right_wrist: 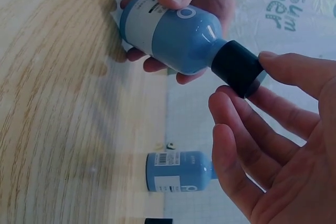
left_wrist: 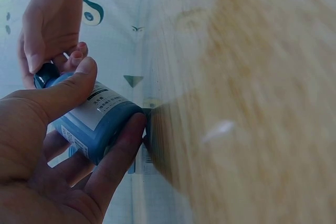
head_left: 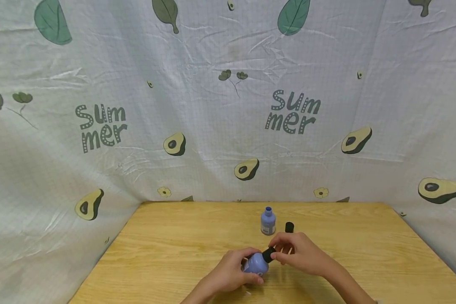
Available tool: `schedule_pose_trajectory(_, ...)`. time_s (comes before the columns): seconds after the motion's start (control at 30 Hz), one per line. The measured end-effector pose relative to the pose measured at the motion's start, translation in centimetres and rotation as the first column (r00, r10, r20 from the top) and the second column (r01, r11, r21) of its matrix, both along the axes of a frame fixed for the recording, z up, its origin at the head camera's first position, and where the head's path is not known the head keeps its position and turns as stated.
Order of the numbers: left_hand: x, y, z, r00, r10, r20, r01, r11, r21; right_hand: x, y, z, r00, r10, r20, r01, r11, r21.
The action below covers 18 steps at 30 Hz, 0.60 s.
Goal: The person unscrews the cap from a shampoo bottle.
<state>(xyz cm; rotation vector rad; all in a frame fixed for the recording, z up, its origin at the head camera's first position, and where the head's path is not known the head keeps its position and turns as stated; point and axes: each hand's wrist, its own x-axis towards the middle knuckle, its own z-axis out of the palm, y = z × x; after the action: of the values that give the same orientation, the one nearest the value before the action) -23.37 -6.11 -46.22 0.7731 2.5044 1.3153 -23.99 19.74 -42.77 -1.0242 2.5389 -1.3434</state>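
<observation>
A makeshift tabletop set rather than a lived-in room: a wooden table [head_left: 197,249] stands boxed in behind and on both sides by a creased white sheet [head_left: 213,126] printed with avocados, leaves and the word "Summer", hiding any room beyond.

I see my left hand [head_left: 233,270] holding a blue bottle [head_left: 256,263] tilted over the table [head_left: 167,253], while my right hand [head_left: 302,253] pinches its black cap [head_left: 268,254]. Behind them stand a second, open bottle [head_left: 267,220] and a loose cap [head_left: 289,227].
</observation>
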Motion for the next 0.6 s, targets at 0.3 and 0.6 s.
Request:
schedule_pose_trajectory(0.3, -0.25, -0.10, -0.09, 1.000, 0.001, -0.004, -0.001, 1.000, -0.011, 0.12, -0.10, 0.32, 1.000, -0.009, 0.007, 0.009, 1.000, 0.006)
schedule_pose_trajectory(0.6, -0.06, 0.02, 0.13, 1.000, -0.002, -0.003, 0.002, 1.000, -0.004, -0.02, -0.02, 0.08, 0.999, -0.024, 0.042, 0.023, 0.999, 0.022)
